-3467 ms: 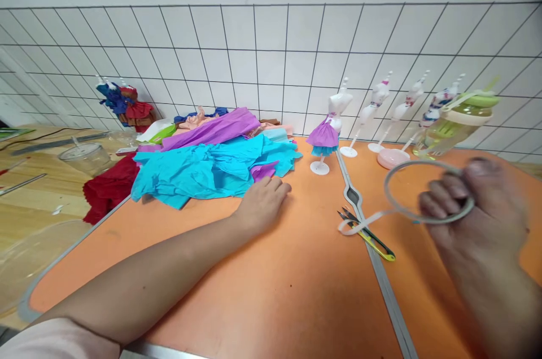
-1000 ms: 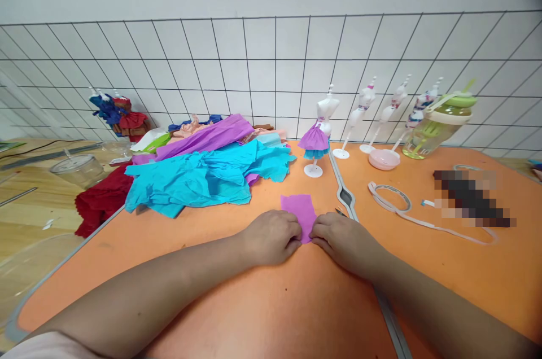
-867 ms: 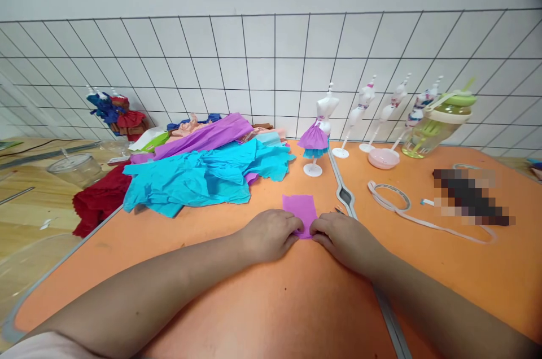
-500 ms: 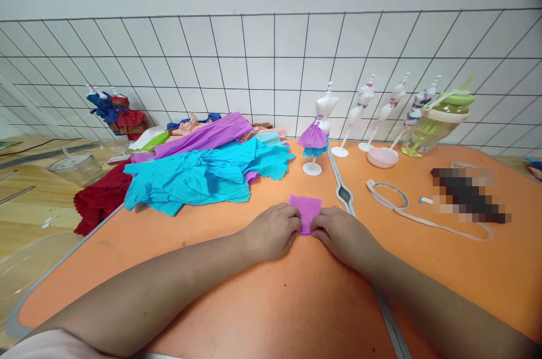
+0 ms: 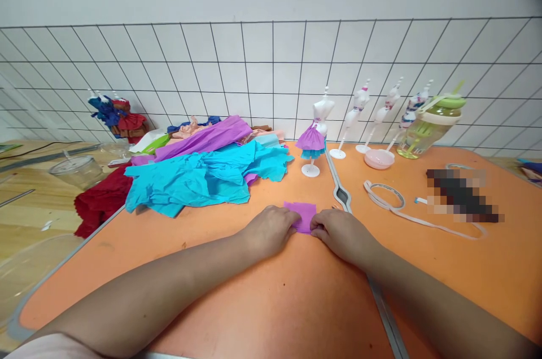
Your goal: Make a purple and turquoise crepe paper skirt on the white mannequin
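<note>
A small piece of purple crepe paper [image 5: 303, 213] lies on the orange table [image 5: 271, 302]. My left hand [image 5: 270, 229] pinches its near left edge. My right hand [image 5: 342, 235] pinches its near right edge. Both hands rest on the table with the fingertips almost meeting over the paper. Beyond the paper stands a small white mannequin [image 5: 314, 132] in a purple and blue paper skirt.
A heap of blue, purple and red crepe paper [image 5: 199, 170] lies at the back left. Three bare mannequins [image 5: 383, 113], a pink dish [image 5: 379, 158] and a green-lidded bottle [image 5: 427, 125] stand at the back right. A tape roll [image 5: 387, 195] lies right of the table seam [image 5: 342, 198].
My right hand put the tape roll down and joined my left on the purple paper. Over the last second the visible paper has grown shorter under my fingers.
</note>
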A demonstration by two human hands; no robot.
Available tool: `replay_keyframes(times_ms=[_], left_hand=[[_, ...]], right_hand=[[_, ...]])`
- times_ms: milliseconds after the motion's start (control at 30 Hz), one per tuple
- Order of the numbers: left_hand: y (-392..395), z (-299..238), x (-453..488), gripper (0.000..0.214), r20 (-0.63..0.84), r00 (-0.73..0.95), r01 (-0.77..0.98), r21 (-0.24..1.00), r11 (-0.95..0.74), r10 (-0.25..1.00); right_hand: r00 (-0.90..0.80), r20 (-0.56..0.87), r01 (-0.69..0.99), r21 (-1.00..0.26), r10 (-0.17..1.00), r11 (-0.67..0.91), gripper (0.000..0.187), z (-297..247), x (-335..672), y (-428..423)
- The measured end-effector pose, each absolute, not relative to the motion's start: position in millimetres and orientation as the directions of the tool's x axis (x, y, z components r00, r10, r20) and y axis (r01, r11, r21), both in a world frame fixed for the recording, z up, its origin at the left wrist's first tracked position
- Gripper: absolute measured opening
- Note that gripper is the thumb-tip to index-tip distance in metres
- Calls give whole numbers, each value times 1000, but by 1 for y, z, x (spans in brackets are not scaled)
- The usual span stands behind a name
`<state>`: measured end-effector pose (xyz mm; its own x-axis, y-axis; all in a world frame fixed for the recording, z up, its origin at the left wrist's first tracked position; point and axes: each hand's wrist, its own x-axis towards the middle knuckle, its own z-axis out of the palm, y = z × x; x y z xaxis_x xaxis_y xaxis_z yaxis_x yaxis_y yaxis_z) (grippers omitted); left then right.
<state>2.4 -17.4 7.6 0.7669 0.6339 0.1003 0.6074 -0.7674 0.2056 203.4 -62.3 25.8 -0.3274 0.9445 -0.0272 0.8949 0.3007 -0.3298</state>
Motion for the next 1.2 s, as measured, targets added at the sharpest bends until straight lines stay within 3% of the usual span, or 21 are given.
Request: replay_keyframes(times_ms=[167,300,600,800,1000,1200], left_hand=[[-20,9,4,19,111,788,571,237,-786,606],[-22,12,3,21,160,772,584,203,-786,615],[-19,12,1,23,100,774,603,183,-776,625],[-21,15,3,21,147,776,592,167,-788,614],[-20,17,3,22,118,765,613,165,-772,633],[-20,17,4,24,77,772,618,136,-774,631]], right_hand=[[-339,2,888,-329,941,320,20,27,202,-64],[-299,-66,906,-332,952,262,17,27,203,-63],[-318,-26,905,-305,948,296,28,24,202,-62],[-290,-50,925,-271,956,266,23,21,201,-63],[-242,-60,917,-339,969,208,23,19,203,-61],[-257,-18,919,-314,966,239,26,19,202,-62]])
